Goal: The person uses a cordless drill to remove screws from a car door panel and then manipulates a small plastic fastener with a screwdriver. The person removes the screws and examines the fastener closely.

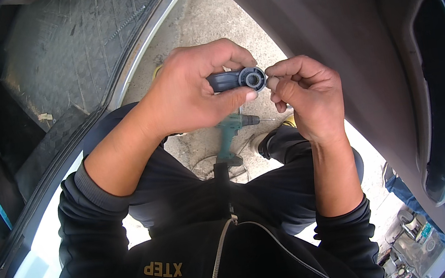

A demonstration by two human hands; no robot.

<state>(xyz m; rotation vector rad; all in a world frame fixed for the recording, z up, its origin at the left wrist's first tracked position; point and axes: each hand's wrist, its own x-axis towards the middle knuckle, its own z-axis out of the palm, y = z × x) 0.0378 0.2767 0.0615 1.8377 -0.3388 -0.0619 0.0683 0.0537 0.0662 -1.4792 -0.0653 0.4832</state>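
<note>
My left hand (193, 85) grips a dark plastic window crank handle (226, 81), its hub turned up towards me. Inside that round hub shows a splined ring (254, 79). At the hub's right edge, the thumb and fingertips of my right hand (305, 89) are bent together, very near or touching it. Whether a small part sits between those fingertips is hidden. Below the hands, a green cordless drill (228, 136) with a thin bit in its chuck stands on the concrete ground (190, 28).
To the right is an open vehicle door's brown inner panel (335, 29); to the left, the door sill (142, 52) and a ridged floor mat (64, 46). A cable (204, 158) lies by the drill. Another person's blue-clad leg (405, 194) and a cluttered vehicle (417, 248) appear lower right.
</note>
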